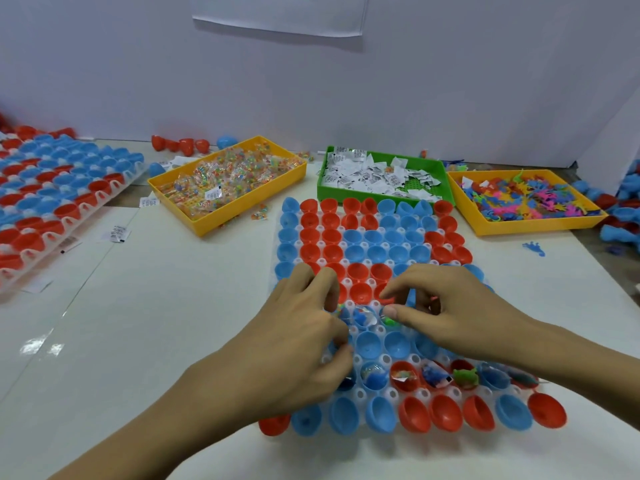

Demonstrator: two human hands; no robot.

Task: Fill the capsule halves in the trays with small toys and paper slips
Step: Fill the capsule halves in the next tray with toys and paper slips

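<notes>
Capsule halves [375, 252], red and blue, sit open-side up in a clear tray [388, 396]; both hands' grips, left hand [298, 344] and right hand [446, 306], look pinched, contents unclear.

Red and blue capsule halves [374, 244] — open-side up — fill a clear tray [384, 358].

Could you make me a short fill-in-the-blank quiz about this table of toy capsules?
1. The paper slips lie in the ___ bin.
2. Both hands work over a tray of red and ___ capsule halves.
3. The bin of colourful plastic figures sits on the far ___ side.

Missing words: green; blue; right
</notes>
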